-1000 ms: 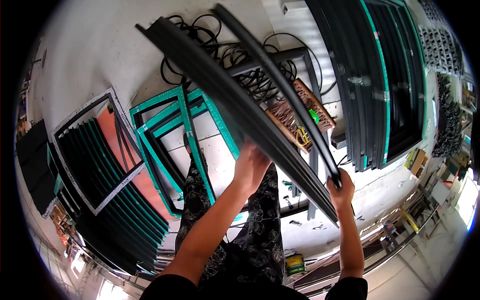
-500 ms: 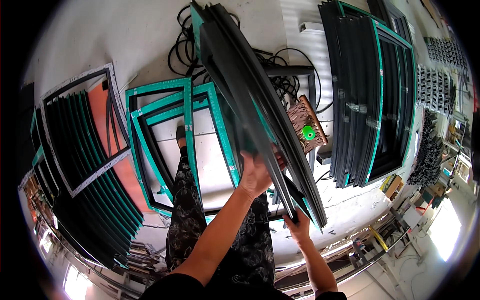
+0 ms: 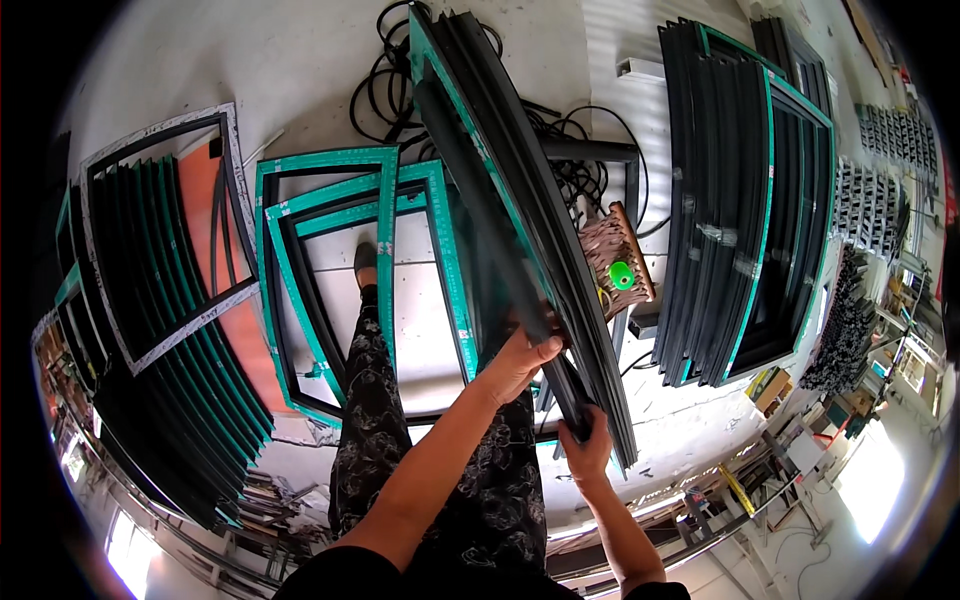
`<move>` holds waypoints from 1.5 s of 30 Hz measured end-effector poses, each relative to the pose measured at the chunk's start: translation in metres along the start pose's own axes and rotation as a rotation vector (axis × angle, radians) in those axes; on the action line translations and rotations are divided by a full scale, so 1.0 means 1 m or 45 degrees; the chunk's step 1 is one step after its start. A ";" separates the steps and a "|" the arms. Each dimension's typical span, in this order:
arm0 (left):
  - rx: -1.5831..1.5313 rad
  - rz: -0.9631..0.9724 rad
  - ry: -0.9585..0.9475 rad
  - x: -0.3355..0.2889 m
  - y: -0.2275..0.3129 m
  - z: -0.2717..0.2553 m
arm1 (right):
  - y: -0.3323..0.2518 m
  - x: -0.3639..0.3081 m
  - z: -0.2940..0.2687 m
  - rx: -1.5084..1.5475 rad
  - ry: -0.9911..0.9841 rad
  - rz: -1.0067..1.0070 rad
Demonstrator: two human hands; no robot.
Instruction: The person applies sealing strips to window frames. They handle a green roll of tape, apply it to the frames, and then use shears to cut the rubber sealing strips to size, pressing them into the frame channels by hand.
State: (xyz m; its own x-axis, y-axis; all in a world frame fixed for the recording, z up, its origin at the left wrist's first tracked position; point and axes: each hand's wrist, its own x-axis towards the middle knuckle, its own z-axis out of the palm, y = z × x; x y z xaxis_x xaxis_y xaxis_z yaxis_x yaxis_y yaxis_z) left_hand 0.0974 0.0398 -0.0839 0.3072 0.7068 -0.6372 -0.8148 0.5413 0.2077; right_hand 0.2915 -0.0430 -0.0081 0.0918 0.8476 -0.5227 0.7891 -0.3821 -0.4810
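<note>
On the floor (image 3: 260,60), we see cables (image 3: 405,125) partly blocked by dark profiles (image 3: 525,180), with one basket (image 3: 606,240) just right of these. Our left hand (image 3: 517,362) and right hand (image 3: 588,445) are curled closed around one bar (image 3: 495,235), the right nearer its lower end. The bar lies between the profiles and at least two green frames (image 3: 387,245).

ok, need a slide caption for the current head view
Left hand and right hand grip a long dark bar, with green-faced frames to its left.
</note>
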 end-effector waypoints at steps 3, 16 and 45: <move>0.059 -0.007 0.030 -0.001 -0.001 -0.004 | -0.019 -0.003 -0.006 -0.016 -0.027 0.005; 0.172 0.440 0.539 -0.068 0.064 -0.015 | -0.067 0.132 0.007 -0.109 0.037 -0.609; 2.536 0.857 -0.402 -0.084 0.074 -0.053 | -0.050 0.171 -0.014 0.540 -0.482 -0.142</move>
State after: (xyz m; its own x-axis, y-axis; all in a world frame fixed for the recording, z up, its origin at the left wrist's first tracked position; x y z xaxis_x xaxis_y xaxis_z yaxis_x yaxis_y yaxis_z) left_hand -0.0150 -0.0036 -0.0548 0.4887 0.8691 -0.0768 0.6104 -0.2777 0.7418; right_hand 0.2762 0.1259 -0.0637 -0.2636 0.7300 -0.6305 0.4617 -0.4784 -0.7469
